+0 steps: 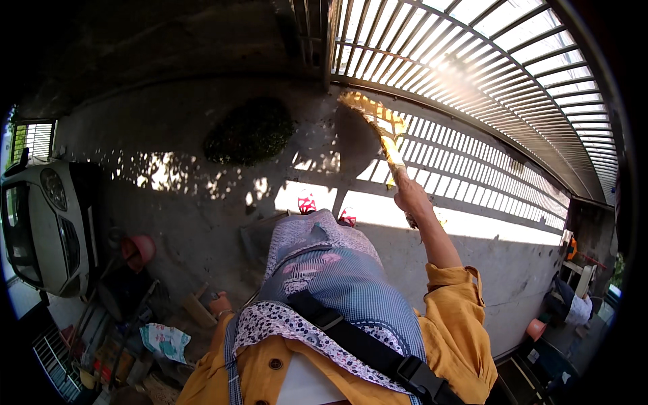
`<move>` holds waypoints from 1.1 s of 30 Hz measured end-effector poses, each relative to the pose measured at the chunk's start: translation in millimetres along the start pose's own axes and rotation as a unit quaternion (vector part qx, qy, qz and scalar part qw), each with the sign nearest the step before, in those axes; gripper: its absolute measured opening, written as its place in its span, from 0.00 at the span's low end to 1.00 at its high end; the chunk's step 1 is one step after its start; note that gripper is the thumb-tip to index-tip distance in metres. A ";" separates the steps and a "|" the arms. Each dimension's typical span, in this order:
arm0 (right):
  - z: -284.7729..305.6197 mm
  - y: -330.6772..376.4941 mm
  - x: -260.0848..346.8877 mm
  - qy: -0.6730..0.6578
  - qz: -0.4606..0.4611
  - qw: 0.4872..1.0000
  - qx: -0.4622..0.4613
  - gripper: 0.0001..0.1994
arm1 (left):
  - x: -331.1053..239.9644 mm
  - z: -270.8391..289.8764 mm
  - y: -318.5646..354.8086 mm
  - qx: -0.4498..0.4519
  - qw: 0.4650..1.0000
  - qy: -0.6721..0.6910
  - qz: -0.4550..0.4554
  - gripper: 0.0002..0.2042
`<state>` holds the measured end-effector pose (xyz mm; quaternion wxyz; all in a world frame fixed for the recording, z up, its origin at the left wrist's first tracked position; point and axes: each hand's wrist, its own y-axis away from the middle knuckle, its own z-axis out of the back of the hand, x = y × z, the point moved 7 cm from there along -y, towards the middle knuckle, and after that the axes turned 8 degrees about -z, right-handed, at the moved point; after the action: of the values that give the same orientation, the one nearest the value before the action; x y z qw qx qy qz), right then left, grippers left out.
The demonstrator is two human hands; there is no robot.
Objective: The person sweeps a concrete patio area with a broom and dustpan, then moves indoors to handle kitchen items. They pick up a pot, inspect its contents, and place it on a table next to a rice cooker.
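Gripping a yellow, broom-like bundle (386, 140), the right hand (410, 196) is closed around its near end, and the bundle points forward over the concrete floor (499, 266), near the barred gate (432, 57). A dark green heap (250, 131) lies left of it. Whether the left hand (220, 304), beside a wooden board (198, 312), holds something, I cannot tell.

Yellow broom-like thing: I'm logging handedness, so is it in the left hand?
No, the right hand grips the yellow broom-like thing, while the left hand is apart from it.
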<state>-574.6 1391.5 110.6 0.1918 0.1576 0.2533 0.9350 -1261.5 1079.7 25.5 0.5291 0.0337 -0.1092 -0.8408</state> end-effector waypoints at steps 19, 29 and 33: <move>-24.6 -1.0 16.9 -0.015 -0.020 1.000 0.017 0.17 | 19.0 -37.3 -32.8 0.049 0.978 0.146 -0.140 0.15; -62.8 -63.2 -6.0 0.046 -0.052 0.998 -0.007 0.12 | 18.1 -23.3 -18.9 0.041 0.997 0.056 -0.022 0.12; -50.7 -13.8 -15.0 0.008 -0.070 0.997 -0.018 0.19 | -30.0 29.9 17.2 0.022 0.998 0.050 -0.026 0.12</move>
<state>-577.5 1375.0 58.6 0.2574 0.1289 0.2484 0.9249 -1238.3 1103.9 56.7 0.5112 0.0905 -0.1004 -0.8488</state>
